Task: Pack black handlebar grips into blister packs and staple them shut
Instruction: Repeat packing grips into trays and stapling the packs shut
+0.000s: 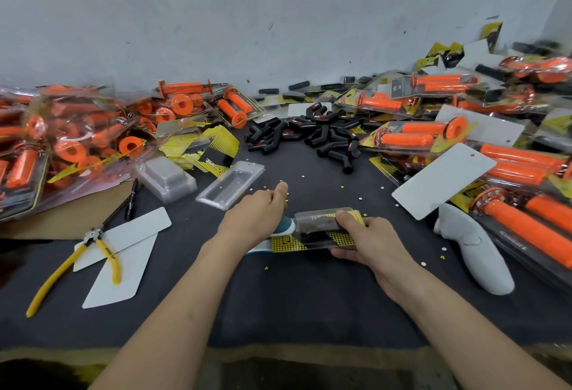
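Right hand (365, 242) grips one glossy clear blister pack (325, 228) at six o'clock on the dark cloth worktop (278, 297), with a yellow dotted card and a black grip inside. Left hand (255, 216) lies over a teal-and-white stapler (286, 225); whether it clasps it, I cannot tell. Matte tubular black handlebar grips (309, 133) are heaped at twelve. One empty clear shell (230, 185) lies at ten.

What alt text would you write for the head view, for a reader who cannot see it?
The right hand grips a blister pack holding a black grip on a yellow card, its end at a teal stapler under the left hand. Loose black grips lie behind, packed orange grips on both sides.
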